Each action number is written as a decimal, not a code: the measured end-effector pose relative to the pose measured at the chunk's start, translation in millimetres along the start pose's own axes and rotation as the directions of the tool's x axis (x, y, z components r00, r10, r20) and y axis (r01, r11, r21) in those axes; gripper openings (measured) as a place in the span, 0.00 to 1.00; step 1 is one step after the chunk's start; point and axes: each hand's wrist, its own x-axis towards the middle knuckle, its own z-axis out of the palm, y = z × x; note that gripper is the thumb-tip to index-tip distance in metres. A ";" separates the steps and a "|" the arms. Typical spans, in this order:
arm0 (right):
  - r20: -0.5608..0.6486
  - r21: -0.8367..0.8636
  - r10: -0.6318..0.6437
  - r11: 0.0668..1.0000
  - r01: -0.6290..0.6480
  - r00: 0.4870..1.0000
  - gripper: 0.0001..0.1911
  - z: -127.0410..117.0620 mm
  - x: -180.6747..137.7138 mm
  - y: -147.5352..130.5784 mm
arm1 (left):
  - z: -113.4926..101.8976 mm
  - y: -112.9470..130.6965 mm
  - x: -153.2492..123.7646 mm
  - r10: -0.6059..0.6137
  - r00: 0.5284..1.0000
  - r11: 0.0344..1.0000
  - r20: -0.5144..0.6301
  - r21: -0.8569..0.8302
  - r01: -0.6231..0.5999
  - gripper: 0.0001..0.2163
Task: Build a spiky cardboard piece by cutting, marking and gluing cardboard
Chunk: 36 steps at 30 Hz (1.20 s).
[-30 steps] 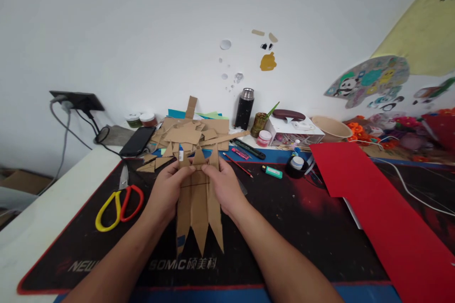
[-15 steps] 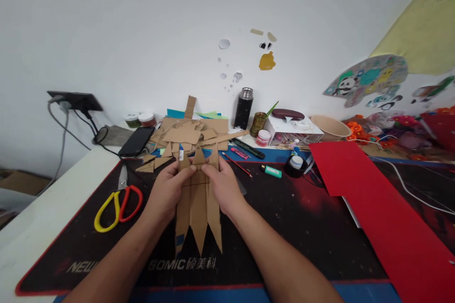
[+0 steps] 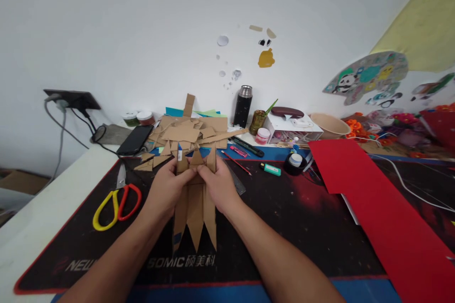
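A folded piece of brown cardboard (image 3: 195, 206) with pointed ends at top and bottom is held between my two hands over the black desk mat (image 3: 270, 236). My left hand (image 3: 168, 183) grips its left edge, thumb on the front near the upper crease. On the opposite edge, my right hand (image 3: 217, 182) grips it the same way, and the two thumbs nearly meet. The fingers behind the cardboard are mostly hidden. Scissors (image 3: 116, 201) with one yellow and one red handle lie left of my left hand.
Behind my hands is a pile of cardboard scraps (image 3: 181, 132). A phone (image 3: 135, 140) lies to its left, a black thermos (image 3: 243, 106) stands to its right. A pencil (image 3: 236, 163), a green-capped stick (image 3: 270, 169) and red card (image 3: 355, 189) lie on the right.
The cardboard's upper points stand up more, and its side panels look more bent inward. My right thumb has shifted slightly left, towards the left thumb.
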 end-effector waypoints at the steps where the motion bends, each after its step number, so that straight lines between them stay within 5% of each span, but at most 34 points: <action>1: -0.007 -0.005 -0.009 1.000 0.009 1.000 0.14 0.5 -0.5 -0.2 | -1.2 -2.1 1.2 0.027 1.000 0.999 -0.003 0.028 -0.027 0.23; 28: 0.020 0.058 0.084 0.995 -0.085 0.996 0.14 -4.2 -0.1 -7.1 | 2.6 5.1 -2.8 -0.040 0.996 0.994 -0.081 -0.105 0.031 0.19; 36: 0.030 0.066 0.015 0.998 -0.017 0.999 0.12 -1.9 -0.5 -8.0 | 4.1 6.6 -3.7 -0.025 0.996 0.998 -0.084 -0.057 0.021 0.20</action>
